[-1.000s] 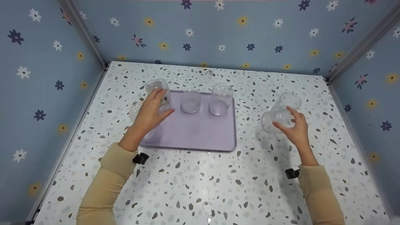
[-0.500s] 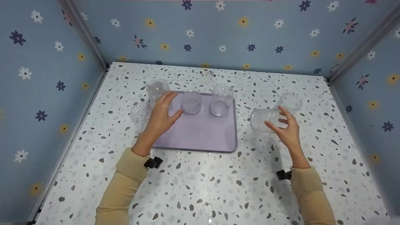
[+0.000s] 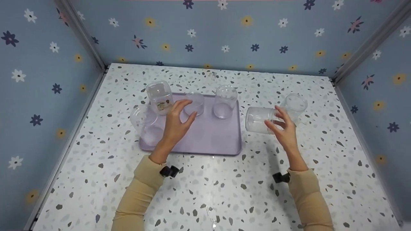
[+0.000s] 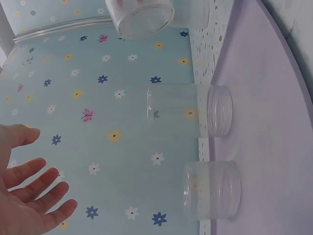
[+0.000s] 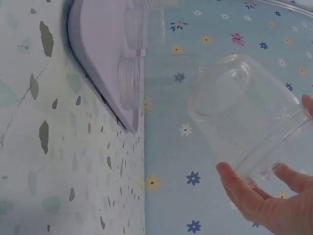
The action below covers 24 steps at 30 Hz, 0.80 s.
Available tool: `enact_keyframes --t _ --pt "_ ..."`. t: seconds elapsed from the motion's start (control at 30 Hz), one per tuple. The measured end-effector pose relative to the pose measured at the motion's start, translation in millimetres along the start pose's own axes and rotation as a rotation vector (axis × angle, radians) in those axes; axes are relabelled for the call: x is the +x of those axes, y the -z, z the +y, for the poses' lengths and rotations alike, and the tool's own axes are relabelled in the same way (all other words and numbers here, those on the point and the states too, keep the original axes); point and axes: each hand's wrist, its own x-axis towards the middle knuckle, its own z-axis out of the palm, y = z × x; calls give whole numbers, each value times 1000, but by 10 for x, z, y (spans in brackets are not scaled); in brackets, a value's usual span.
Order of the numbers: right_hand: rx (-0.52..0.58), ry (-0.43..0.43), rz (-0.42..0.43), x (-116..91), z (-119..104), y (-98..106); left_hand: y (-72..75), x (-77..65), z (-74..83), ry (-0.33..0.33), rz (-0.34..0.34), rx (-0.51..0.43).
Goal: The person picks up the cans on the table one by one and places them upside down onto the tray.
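Note:
My right hand (image 3: 285,131) grips a clear plastic jar (image 3: 257,120) near one end and holds it on its side above the table, right of the lilac tray (image 3: 205,141). In the right wrist view the fingers and thumb pinch that jar (image 5: 234,103) round its ribbed neck end. My left hand (image 3: 176,125) hovers over the tray with nothing in it, thumb apart from the fingers. The left wrist view shows the same hand (image 4: 29,196) with its fingers loosely extended. Behind it stand a short clear jar (image 3: 198,109) and a taller jar (image 3: 225,101).
At the tray's left stand a squarish clear jar (image 3: 160,94) with a printed picture and another clear jar (image 3: 143,118). One more transparent jar (image 3: 296,102) stands on the speckled table (image 3: 208,186) behind my right hand. Flowered walls (image 3: 205,35) enclose the back and sides.
My right hand has carried the jar leftward toward the tray, away from the other jar on the right. My left hand has drawn away from the squarish jar, moving right over the tray.

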Motion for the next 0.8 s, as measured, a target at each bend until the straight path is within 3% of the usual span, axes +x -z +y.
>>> enact_keyframes --t 0.2,0.37,0.57,0.8 --pt "116 -15 -19 -9 5 -77 -82 -35 3 2 33 -42" --pt "171 -14 -26 -22 21 -131 -133 -73 -5 10 22 -77" --pt "273 -23 -41 -56 -31 -189 -189 -123 16 49 -24 -112" --pt "359 -21 -90 -106 -85 -275 -264 -208 28 82 -124 -161"
